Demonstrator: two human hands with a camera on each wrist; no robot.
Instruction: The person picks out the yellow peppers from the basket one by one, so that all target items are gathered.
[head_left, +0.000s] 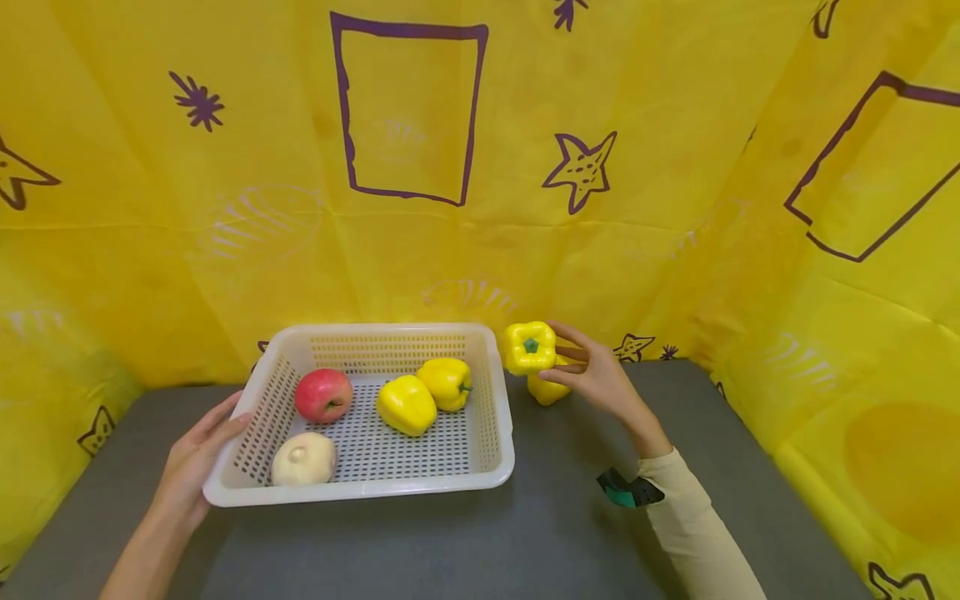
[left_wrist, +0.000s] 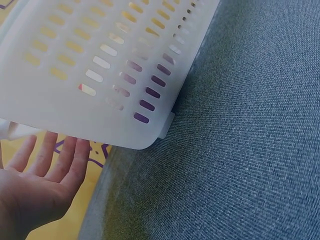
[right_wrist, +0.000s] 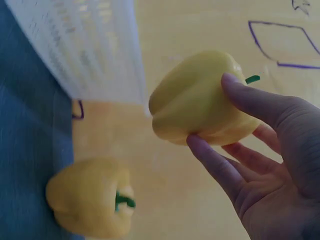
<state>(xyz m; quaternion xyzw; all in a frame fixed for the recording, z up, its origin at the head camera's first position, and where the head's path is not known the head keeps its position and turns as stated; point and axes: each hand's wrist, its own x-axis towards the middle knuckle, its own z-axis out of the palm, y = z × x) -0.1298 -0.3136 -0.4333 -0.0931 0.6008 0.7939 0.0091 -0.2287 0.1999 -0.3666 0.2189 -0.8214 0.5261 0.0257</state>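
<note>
My left hand (head_left: 195, 454): grips basket (head_left: 360, 490) by its rim
My right hand (head_left: 597, 379): pinches a pepper (head_left: 529, 348), raised beside basket
Basket: apple (head_left: 323, 396), pale bulb (head_left: 303, 460), two peppers (head_left: 407, 405)

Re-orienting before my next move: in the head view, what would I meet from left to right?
Left hand, round cream-coloured vegetable, round red apple, nearer glossy yellow bell pepper in the white plastic basket, farther yellow bell pepper there, held yellow bell pepper, right hand.
</note>
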